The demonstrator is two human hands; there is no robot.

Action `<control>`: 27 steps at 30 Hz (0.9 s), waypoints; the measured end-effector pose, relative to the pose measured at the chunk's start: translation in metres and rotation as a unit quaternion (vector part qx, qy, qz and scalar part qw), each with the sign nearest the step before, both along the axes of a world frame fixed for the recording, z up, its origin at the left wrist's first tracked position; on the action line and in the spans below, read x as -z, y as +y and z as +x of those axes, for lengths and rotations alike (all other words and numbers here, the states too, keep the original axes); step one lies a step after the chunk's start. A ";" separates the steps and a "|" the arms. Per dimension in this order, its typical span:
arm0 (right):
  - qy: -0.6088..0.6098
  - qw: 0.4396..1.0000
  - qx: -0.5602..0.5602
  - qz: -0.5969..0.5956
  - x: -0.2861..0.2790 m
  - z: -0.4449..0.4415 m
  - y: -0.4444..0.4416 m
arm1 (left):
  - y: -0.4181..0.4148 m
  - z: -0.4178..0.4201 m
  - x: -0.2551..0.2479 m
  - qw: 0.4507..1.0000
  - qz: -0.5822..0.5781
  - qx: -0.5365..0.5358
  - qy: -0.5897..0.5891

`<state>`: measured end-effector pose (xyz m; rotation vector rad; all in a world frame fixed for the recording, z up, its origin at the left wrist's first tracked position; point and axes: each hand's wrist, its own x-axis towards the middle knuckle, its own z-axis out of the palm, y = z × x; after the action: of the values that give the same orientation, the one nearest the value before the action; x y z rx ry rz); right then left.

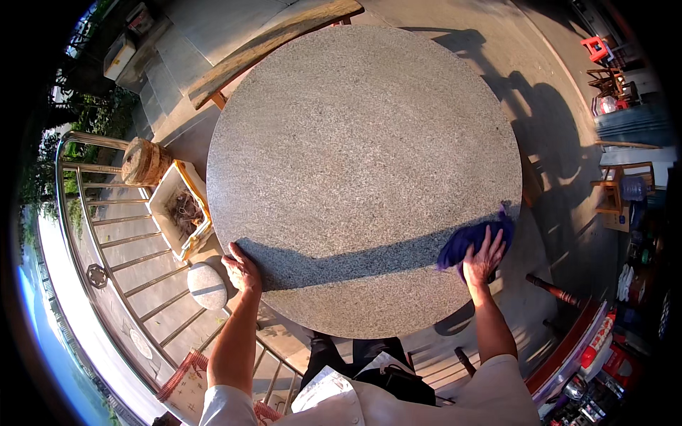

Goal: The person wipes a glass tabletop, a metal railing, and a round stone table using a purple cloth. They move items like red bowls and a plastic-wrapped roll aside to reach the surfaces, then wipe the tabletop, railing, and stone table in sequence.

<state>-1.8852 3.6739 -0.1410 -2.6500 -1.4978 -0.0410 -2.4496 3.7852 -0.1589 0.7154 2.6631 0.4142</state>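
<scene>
A large round speckled stone tabletop (362,149) spreads out before me. My right hand (484,260) lies over a crumpled dark purple cloth (459,246) near the right edge, fingers spread and pressing it against the stone. Part of the cloth is hidden beneath the palm. At the left rim, my left hand (242,270) rests on the table's edge, with its thumb side over the top. A dark shadow band crosses the stone between both hands.
A wooden bench (277,48) stands beyond the table. To the left are a foam box (160,199) holding dried roots or twigs, a round wooden block (144,161), a round stone stool (206,286) and a metal railing (114,261). Wooden chairs (613,189) stand far right.
</scene>
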 end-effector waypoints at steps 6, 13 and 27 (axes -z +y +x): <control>0.014 0.983 -0.177 0.052 0.000 -0.125 0.230 | 0.003 0.014 -0.019 1.000 0.006 -0.019 0.004; 0.270 0.674 -0.687 -0.006 -0.012 -0.425 0.231 | -0.032 -0.009 0.035 0.995 0.041 0.018 0.095; 0.081 0.978 -0.191 0.012 0.007 -0.218 0.609 | -0.005 0.009 -0.006 0.998 0.058 0.010 0.028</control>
<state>-2.1030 4.2829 -0.1479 -2.2377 -1.9001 0.1789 -2.4402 3.7800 -0.1526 0.7993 2.7002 0.5538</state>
